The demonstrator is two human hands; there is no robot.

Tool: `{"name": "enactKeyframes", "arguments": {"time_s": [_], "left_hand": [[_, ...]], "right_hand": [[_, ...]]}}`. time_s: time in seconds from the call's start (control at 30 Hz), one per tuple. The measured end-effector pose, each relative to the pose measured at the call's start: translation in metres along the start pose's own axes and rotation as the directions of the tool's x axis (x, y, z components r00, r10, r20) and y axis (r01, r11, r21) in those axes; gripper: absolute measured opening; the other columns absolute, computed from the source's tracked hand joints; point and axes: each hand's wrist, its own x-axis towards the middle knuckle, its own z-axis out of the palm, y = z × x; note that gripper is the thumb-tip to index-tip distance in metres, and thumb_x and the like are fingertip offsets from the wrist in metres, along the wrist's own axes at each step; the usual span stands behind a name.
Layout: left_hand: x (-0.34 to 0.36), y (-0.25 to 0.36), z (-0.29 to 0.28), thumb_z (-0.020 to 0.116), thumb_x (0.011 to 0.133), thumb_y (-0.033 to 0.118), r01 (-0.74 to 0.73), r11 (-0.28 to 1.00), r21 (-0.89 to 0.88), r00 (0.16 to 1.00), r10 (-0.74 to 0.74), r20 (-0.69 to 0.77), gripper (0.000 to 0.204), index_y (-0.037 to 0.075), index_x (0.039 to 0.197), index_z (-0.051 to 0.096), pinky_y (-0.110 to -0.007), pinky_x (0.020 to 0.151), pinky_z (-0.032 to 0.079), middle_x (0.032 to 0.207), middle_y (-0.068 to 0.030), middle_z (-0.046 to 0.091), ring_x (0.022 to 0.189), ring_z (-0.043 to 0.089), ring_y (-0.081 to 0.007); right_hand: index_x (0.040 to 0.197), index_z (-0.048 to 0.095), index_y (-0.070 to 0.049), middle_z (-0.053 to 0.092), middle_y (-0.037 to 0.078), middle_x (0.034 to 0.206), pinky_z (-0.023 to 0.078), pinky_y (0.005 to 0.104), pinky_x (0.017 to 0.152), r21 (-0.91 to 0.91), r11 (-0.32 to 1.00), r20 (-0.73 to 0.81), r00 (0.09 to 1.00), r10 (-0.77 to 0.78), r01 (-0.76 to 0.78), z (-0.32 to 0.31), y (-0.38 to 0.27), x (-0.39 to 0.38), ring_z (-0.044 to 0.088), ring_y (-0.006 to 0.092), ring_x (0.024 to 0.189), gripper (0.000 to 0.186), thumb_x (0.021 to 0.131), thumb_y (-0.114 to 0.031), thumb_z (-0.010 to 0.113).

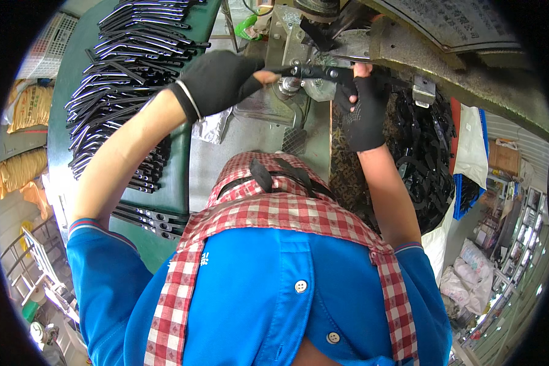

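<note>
A black metal bar (317,72) with round rivets or holes lies crosswise under the head of a machine. My left hand (222,82), in a black fingerless glove, is closed on its left end, thumb pointing right along it. My right hand (366,113), gloved the same way, is closed around the right part of the bar, with the fingertips bare. Behind the bar stands the metal worktop of the machine (280,52), and the bar hides part of it. Whether the bar touches the machine's tooling I cannot tell.
Left, a green table (67,116) carries rows of stacked black metal bars (134,79). Loose black metal parts (424,165) fill a place by my right forearm. The machine's heavy frame (402,46) overhangs at upper right. A foot pedal (293,140) shows below.
</note>
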Motion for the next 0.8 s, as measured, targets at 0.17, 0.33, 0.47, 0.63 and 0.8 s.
{"name": "enactKeyframes", "arguments": {"time_s": [0.17,0.33,0.47,0.63,0.8], "left_hand": [[0.019,-0.012,-0.006,0.046,0.096,0.04,-0.06,0.997,0.049,0.998,0.061,-0.017,0.037,0.005,0.092,0.057,-0.045,0.055,0.044,0.059,-0.018,0.055,0.06,0.058,-0.0386],[0.024,-0.013,-0.009,0.046,0.094,0.045,-0.018,0.995,0.094,0.998,0.012,0.057,0.041,0.007,0.092,0.062,-0.047,0.063,0.047,0.066,-0.0182,0.06,0.067,0.061,-0.0389],[0.03,-0.028,0.01,0.045,0.095,0.044,-0.077,0.997,0.027,0.991,0.073,0.112,0.043,0.005,0.09,0.061,-0.048,0.059,0.045,0.061,-0.0207,0.057,0.062,0.059,-0.0407],[0.036,-0.046,0.023,0.042,0.095,0.048,-0.147,0.988,0.042,0.985,0.142,0.093,0.047,0.005,0.086,0.061,-0.048,0.06,0.047,0.064,-0.0209,0.059,0.065,0.06,-0.041],[0.038,-0.046,0.016,0.05,0.09,0.052,-0.172,0.975,0.14,0.985,0.166,0.053,0.044,0.011,0.103,0.062,-0.046,0.063,0.05,0.075,-0.0177,0.063,0.072,0.063,-0.0382]], "right_hand": [[0.076,0.047,-0.014,0.038,-0.005,0.057,0.022,0.0213,0.042,0.198,0.975,-0.052,0.992,0.113,-0.1,-0.005,0.01,0.012,0.032,0.005,0.044,0.019,0.091,-0.018,0.059],[0.076,0.048,-0.014,0.041,-0.004,0.06,0.023,0.0216,0.039,0.237,0.947,-0.223,0.937,0.268,-0.215,0.005,0.014,0.007,0.034,0.0062,0.044,0.019,0.089,-0.02,0.061],[0.074,0.046,-0.016,0.04,-0.003,0.056,0.024,0.0229,0.038,0.196,0.96,-0.236,0.94,0.246,-0.202,-0.002,0.039,0.015,0.035,0.0072,0.042,0.023,0.088,-0.023,0.063],[0.072,0.043,-0.016,0.036,-0.003,0.052,0.028,0.0258,0.039,0.243,0.966,-0.145,0.981,0.132,-0.094,-0.013,0.06,0.015,0.036,0.0101,0.042,0.03,0.09,-0.029,0.063],[0.081,0.053,-0.011,0.048,0.0,0.063,0.035,0.0233,0.046,0.178,0.981,0.056,0.996,0.065,-0.074,-0.04,0.083,0.011,0.044,0.0105,0.052,0.026,0.093,-0.034,0.058]]}}
